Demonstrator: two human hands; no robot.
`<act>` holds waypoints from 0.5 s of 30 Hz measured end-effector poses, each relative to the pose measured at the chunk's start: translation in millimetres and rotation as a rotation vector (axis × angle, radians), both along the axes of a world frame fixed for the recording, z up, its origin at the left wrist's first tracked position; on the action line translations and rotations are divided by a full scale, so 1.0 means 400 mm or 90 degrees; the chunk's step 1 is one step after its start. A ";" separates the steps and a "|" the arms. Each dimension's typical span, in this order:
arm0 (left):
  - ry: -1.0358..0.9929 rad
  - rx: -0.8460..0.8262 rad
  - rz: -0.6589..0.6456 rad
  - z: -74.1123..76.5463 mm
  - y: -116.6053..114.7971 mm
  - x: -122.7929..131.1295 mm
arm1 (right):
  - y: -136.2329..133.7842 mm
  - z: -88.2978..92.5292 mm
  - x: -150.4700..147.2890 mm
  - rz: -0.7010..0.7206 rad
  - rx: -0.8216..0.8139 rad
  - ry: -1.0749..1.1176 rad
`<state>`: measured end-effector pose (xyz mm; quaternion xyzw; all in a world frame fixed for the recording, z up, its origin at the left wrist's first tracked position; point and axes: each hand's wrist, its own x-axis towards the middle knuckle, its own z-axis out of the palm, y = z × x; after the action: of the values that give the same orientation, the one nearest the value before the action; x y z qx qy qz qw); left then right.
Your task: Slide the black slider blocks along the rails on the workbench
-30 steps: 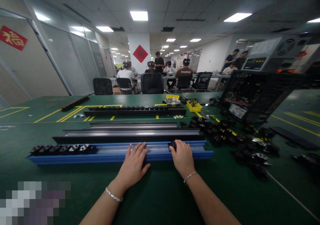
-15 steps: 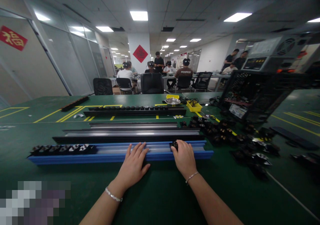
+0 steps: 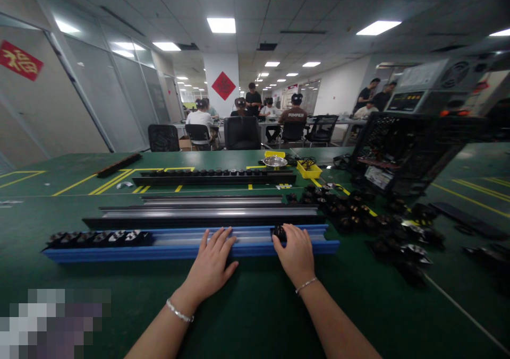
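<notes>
A long blue channel rail [image 3: 255,248] lies across the table in front of me. Over its middle rests my left hand [image 3: 215,261], fingers stretched out on the rail and holding nothing. Near the rail's right end, my right hand [image 3: 295,250] has its fingers curled around a small black part [image 3: 279,233] inside the channel. The part's far side and exact kind are hidden by the fingers. Several similar black parts with metallic tops [image 3: 101,237] sit in a row in the left end of the rail. The channel between that row and my left hand shows bare.
Behind the blue rail lie black rails [image 3: 207,222], one farther back filled with black parts [image 3: 215,177]. Loose black parts [image 3: 350,213] are heaped at right. A yellow bin [image 3: 309,169], a metal bowl [image 3: 274,161] and an open computer case [image 3: 402,152] stand beyond. People sit in the background.
My right hand has shifted very slightly to the right with the black part, showing a bit more of it. My left hand stays in place on the rail.
</notes>
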<state>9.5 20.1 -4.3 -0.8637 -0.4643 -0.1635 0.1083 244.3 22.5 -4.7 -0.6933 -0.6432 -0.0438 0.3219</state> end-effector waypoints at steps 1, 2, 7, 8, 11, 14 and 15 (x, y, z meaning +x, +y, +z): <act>-0.001 0.001 -0.001 -0.001 0.000 0.000 | 0.000 -0.001 0.000 -0.001 0.003 -0.002; -0.003 0.004 -0.003 -0.002 0.001 -0.001 | 0.000 -0.002 0.000 -0.001 0.005 -0.004; -0.010 0.008 -0.008 -0.004 0.002 -0.003 | -0.001 -0.006 -0.001 0.001 0.011 -0.004; -0.009 0.005 -0.007 -0.004 0.002 -0.003 | -0.001 -0.007 0.000 -0.002 0.012 -0.003; -0.008 0.001 -0.006 -0.004 0.002 -0.003 | 0.001 -0.010 0.003 -0.012 0.021 0.000; -0.011 0.005 -0.010 -0.005 0.003 -0.004 | 0.003 -0.013 0.008 -0.019 0.023 0.000; -0.011 0.005 -0.012 -0.006 0.003 -0.005 | 0.003 -0.013 0.009 -0.020 0.022 0.000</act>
<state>7.6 21.3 -6.6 -0.8660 -0.4566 -0.1741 0.1059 248.1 23.5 -9.9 -0.6977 -0.6314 -0.0597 0.3331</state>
